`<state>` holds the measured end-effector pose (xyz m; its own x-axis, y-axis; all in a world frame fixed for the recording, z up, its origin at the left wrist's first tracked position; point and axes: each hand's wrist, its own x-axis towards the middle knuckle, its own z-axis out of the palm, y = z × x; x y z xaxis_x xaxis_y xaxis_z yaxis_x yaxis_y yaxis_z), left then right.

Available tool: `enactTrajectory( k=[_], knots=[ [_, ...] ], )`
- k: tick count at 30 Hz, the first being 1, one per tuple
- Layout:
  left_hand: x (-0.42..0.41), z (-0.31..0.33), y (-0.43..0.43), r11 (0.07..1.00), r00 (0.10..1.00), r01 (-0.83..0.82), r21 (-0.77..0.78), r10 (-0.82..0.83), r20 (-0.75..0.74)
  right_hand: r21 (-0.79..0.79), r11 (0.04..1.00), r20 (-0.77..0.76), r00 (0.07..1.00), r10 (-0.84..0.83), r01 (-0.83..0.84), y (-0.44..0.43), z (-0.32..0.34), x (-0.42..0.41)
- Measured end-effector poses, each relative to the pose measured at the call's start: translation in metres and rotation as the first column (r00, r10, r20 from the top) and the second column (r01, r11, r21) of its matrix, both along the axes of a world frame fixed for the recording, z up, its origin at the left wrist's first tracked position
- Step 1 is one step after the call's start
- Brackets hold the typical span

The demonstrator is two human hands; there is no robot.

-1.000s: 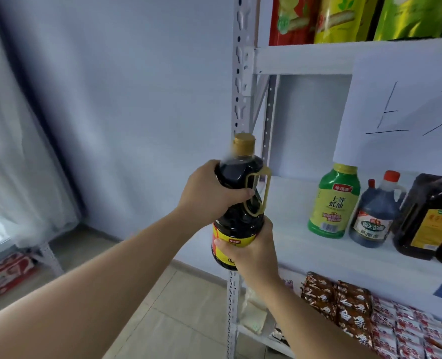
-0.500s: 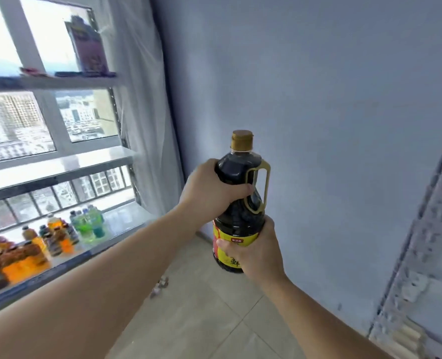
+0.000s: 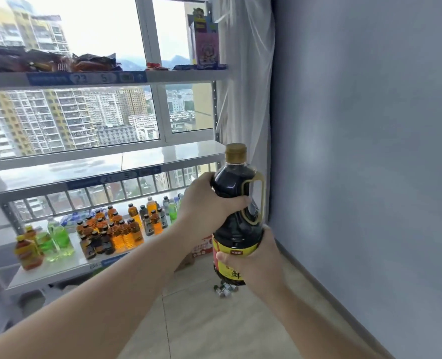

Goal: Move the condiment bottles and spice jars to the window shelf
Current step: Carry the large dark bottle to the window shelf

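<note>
Head view swung off the rack: window shelf now beyond-left of left hand, which grips dark bottle at the shoulder; right hand wraps its base. Glare-washed middle tier probably takes it.

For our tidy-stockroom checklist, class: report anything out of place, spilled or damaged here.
A cluster of small containers lies loose on the floor near the wall, not on the window shelf; too small to identify. The dark sauce bottle, gripped by left hand and right hand, is upright and capped, nothing spilled.
</note>
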<state>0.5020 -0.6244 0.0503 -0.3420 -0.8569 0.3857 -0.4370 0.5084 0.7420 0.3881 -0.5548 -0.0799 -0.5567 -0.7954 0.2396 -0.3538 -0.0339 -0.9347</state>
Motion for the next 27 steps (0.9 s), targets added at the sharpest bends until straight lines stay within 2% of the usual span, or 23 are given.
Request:
enactTrajectory(
  k=[4,10,14,21,27],
  knots=[
    [0.008,-0.008,-0.066,0.997,0.996,-0.083,0.006,0.083,0.011,0.043,0.998,-0.018,0.999,0.043,-0.042,-0.077,-0.008,0.004],
    [0.014,-0.002,-0.176,0.975,0.973,-0.221,-0.009,0.221,0.069,0.07,0.967,0.008,0.969,0.245,-0.245,-0.2,0.0,0.003],
    [0.025,0.004,-0.238,0.952,0.952,-0.306,0.007,0.306,0.02,0.057,0.936,0.0,0.937,0.349,-0.348,-0.275,0.01,0.008],
    [0.051,0.005,-0.345,0.91,0.91,-0.414,-0.008,0.414,0.013,0.077,0.893,-0.054,0.893,0.448,-0.443,-0.391,0.016,0.031],
    [0.077,0.004,-0.45,0.893,0.892,-0.451,-0.007,0.45,-0.034,0.092,0.881,-0.052,0.881,0.469,-0.464,-0.499,0.021,0.055]
  ],
)
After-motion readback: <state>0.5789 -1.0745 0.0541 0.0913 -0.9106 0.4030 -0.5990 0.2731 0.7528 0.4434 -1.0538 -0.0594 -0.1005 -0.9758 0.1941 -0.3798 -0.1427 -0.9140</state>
